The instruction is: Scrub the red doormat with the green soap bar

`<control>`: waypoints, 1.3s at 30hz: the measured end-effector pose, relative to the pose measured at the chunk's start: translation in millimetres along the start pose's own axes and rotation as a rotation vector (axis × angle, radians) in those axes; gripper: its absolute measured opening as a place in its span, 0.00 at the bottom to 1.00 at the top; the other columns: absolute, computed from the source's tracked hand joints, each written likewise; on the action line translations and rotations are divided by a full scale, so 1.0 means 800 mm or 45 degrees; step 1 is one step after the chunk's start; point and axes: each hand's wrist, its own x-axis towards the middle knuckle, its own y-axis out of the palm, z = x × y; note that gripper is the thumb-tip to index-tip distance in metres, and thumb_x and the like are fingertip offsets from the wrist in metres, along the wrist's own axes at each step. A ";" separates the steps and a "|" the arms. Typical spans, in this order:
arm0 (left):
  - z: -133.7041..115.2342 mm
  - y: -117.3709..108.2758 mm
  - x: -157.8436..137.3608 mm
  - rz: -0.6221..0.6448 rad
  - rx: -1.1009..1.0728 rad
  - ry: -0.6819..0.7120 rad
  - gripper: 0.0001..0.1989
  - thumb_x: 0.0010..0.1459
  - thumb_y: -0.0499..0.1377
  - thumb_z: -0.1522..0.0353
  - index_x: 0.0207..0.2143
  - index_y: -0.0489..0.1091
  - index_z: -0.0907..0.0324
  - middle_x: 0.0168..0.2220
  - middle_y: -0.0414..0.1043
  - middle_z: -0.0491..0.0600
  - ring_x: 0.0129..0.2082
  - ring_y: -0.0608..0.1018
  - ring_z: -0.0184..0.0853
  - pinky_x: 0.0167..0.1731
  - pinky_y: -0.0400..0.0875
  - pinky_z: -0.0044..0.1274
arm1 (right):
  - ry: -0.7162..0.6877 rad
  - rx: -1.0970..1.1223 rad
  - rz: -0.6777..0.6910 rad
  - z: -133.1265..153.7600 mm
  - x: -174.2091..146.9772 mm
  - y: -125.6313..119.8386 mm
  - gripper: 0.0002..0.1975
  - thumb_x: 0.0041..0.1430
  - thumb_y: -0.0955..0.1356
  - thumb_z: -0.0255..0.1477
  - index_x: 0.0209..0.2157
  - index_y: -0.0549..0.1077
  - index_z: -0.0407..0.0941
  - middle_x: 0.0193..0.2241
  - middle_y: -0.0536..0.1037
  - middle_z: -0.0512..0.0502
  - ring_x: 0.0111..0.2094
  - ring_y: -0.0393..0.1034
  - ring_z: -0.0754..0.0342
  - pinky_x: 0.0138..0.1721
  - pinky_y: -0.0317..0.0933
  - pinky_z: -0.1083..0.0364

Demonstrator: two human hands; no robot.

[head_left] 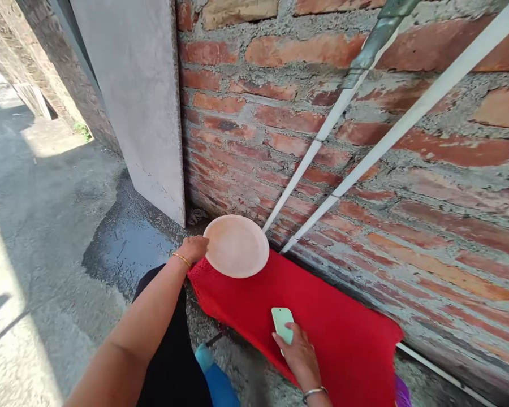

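The right hand (300, 350) clasped a smooth, round-cornered pale green slab (282, 322) over the red cloth (339, 330) — the left hand (194, 250), arm outstretched, gripped a round, pale basin (262, 249) at the cloth's far end, near rough brick wall (280, 116).

pale pink basin (240, 268), plain red cloth (297, 285), mint-green object (282, 320).

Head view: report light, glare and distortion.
Head view: direct sun stripes the floor at left; sheen brightens the wet patch; basin and red cloth sit in softer shade; a white pipe widens toward the corner, suggesting wide-angle distortion.
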 end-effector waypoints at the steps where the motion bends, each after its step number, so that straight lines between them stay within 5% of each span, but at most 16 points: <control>1: -0.003 -0.004 0.002 0.002 -0.003 0.010 0.18 0.62 0.53 0.66 0.54 0.70 0.54 0.56 0.72 0.56 0.55 0.74 0.42 0.52 0.69 0.31 | -0.001 -0.008 0.005 0.000 0.002 0.000 0.19 0.56 0.63 0.40 0.46 0.68 0.46 0.48 0.76 0.38 0.49 0.72 0.43 0.53 0.60 0.46; 7: -0.016 -0.019 0.007 0.010 -0.040 0.049 0.20 0.63 0.52 0.65 0.57 0.67 0.53 0.57 0.72 0.53 0.56 0.74 0.41 0.53 0.68 0.30 | -0.008 -0.019 0.020 -0.002 0.009 0.003 0.17 0.55 0.64 0.39 0.45 0.68 0.46 0.47 0.77 0.39 0.47 0.73 0.43 0.50 0.61 0.47; 17: 0.010 -0.015 -0.006 0.008 0.037 -0.089 0.19 0.63 0.50 0.63 0.55 0.69 0.50 0.54 0.75 0.53 0.54 0.75 0.42 0.49 0.69 0.30 | 0.027 -0.057 0.020 0.008 0.002 0.001 0.20 0.58 0.64 0.38 0.50 0.68 0.45 0.49 0.75 0.40 0.46 0.71 0.44 0.48 0.60 0.49; 23: -0.024 -0.016 -0.002 0.038 0.010 -0.002 0.21 0.64 0.51 0.64 0.58 0.66 0.52 0.57 0.72 0.54 0.56 0.74 0.43 0.51 0.68 0.31 | 0.074 -0.190 -0.001 0.026 -0.010 -0.014 0.18 0.61 0.64 0.37 0.51 0.69 0.44 0.48 0.73 0.37 0.47 0.70 0.44 0.46 0.60 0.50; 27: -0.067 -0.006 0.004 -0.075 0.038 0.167 0.19 0.64 0.51 0.65 0.56 0.67 0.53 0.56 0.72 0.54 0.54 0.74 0.41 0.52 0.68 0.30 | 0.067 -0.120 -0.097 0.047 -0.012 -0.014 0.17 0.62 0.64 0.36 0.50 0.70 0.45 0.45 0.73 0.39 0.46 0.71 0.46 0.44 0.61 0.52; 30: -0.101 0.017 0.002 -0.118 0.065 0.456 0.18 0.66 0.49 0.67 0.55 0.69 0.57 0.51 0.73 0.56 0.50 0.76 0.41 0.51 0.69 0.30 | -0.083 -0.048 -0.123 0.088 -0.009 -0.004 0.16 0.61 0.65 0.36 0.48 0.71 0.45 0.44 0.73 0.40 0.46 0.71 0.47 0.44 0.61 0.54; 35: -0.127 0.074 -0.020 0.200 0.211 0.916 0.13 0.64 0.52 0.69 0.47 0.74 0.57 0.44 0.75 0.55 0.45 0.77 0.42 0.46 0.71 0.30 | -0.276 -0.070 0.002 0.162 0.004 0.018 0.16 0.57 0.68 0.32 0.46 0.72 0.44 0.45 0.74 0.40 0.47 0.70 0.47 0.48 0.60 0.54; 39: -0.123 0.077 -0.022 0.170 0.284 0.945 0.13 0.62 0.55 0.68 0.49 0.72 0.56 0.50 0.73 0.56 0.50 0.75 0.43 0.49 0.70 0.32 | -0.176 -0.115 0.031 0.141 0.005 0.014 0.16 0.55 0.69 0.32 0.47 0.73 0.45 0.46 0.75 0.40 0.47 0.70 0.47 0.47 0.61 0.54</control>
